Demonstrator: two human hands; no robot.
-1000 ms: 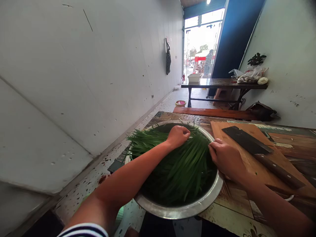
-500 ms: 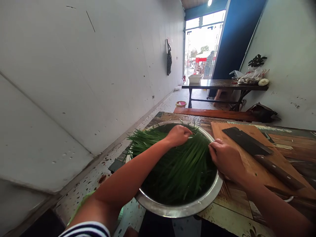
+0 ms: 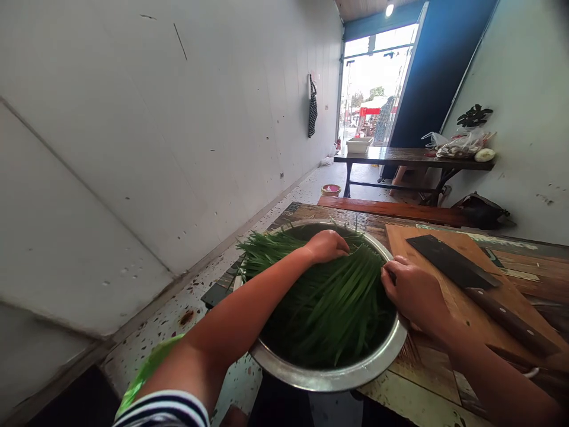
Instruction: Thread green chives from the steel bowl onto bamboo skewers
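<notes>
A wide metal basin (image 3: 326, 379) on the wooden table holds long green garlic chives (image 3: 347, 290), some reaching over its left rim. My left hand (image 3: 328, 245) is closed over the far part of the basin, its fingertips pinching the upper ends of the chives. A thin line shows by these fingertips, too fine to name surely. At the basin's right rim, my right hand (image 3: 406, 287) is closed, thumb against curled fingers, beside the fanned chives. What sits in its pinch is hidden.
A cutting board (image 3: 427, 284) with a cleaver (image 3: 453, 261) lies right of the basin. Thin sticks (image 3: 409, 350) lie under my right wrist. Beyond are a red bench (image 3: 382, 209), a dark table (image 3: 400, 155) with a white tub (image 3: 359, 145) and plastic bags, and a bucket (image 3: 331, 190).
The whole view has shifted, so the scene sits slightly farther right. My left hand has tilted a little, fingertips lower on the chives. My right hand stays at the rim.
</notes>
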